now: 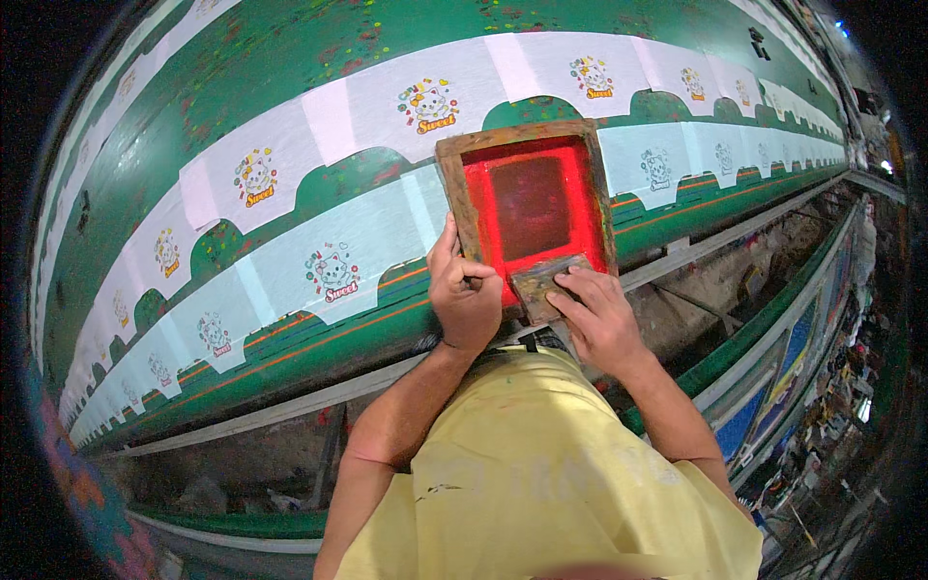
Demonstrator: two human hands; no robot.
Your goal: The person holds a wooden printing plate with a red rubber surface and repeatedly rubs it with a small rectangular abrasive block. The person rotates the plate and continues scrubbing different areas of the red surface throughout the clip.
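Observation:
A wooden-framed printing screen (607,217) with red ink around its inner edges lies over the row of pale blue fabric pieces (290,279) on the green table. My left hand (467,301) grips the frame's left side near the lower corner, thumb and forefinger close together. My right hand (594,312) holds a flat, ink-stained squeegee (540,286) at the screen's lower end, tilted against the frame. Cat designs with lettering show on the pale blue pieces on both sides of the screen, and in fuller colours on the white fabric pieces (377,109) beyond.
The long green printing table (239,65) curves away to both sides, with a metal rail (290,424) along its near edge. Another green-edged table (761,319) stands at the right, behind me. Small dark objects (758,43) lie on the far right of the table.

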